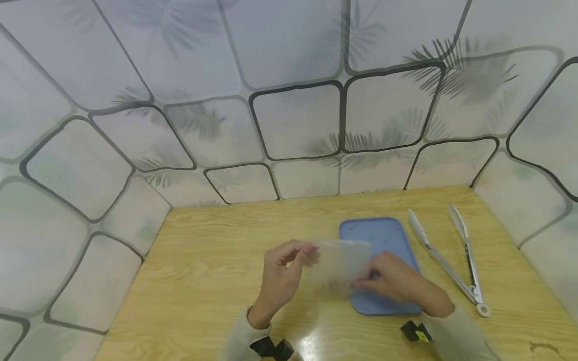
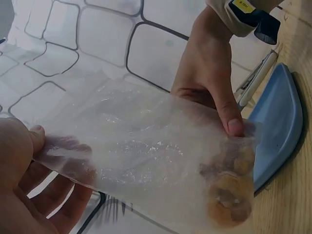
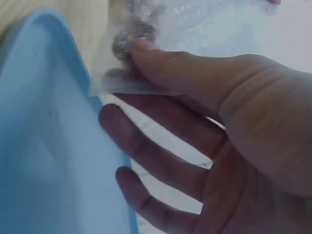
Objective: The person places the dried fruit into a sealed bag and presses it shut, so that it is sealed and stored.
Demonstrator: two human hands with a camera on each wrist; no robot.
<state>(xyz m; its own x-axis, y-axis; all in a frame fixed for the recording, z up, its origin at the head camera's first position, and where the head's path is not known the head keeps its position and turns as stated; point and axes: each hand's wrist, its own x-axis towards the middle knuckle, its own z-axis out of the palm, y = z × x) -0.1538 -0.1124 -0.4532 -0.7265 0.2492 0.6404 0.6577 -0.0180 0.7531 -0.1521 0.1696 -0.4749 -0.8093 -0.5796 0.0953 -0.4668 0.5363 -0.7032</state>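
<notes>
Between both hands hangs a translucent plastic bag [image 1: 338, 258], held above the table. Some brown, roundish pieces [image 2: 229, 197] lie inside at its bottom end; their kind is blurred by the plastic. My left hand [image 1: 282, 273] pinches one end of the bag between thumb and fingers. At the other end my right hand [image 1: 397, 281] pinches a lower corner, its thumb pressed over the pieces, as the right wrist view shows. Beneath the right hand lies a blue tray [image 1: 377, 230] with a few dark specks on it.
Metal tongs [image 1: 469, 265] lie spread apart on the table, right of the tray. The wooden table [image 1: 203, 281] meets patterned walls [image 1: 298, 125] at the back and both sides. Black devices are strapped at both wrists.
</notes>
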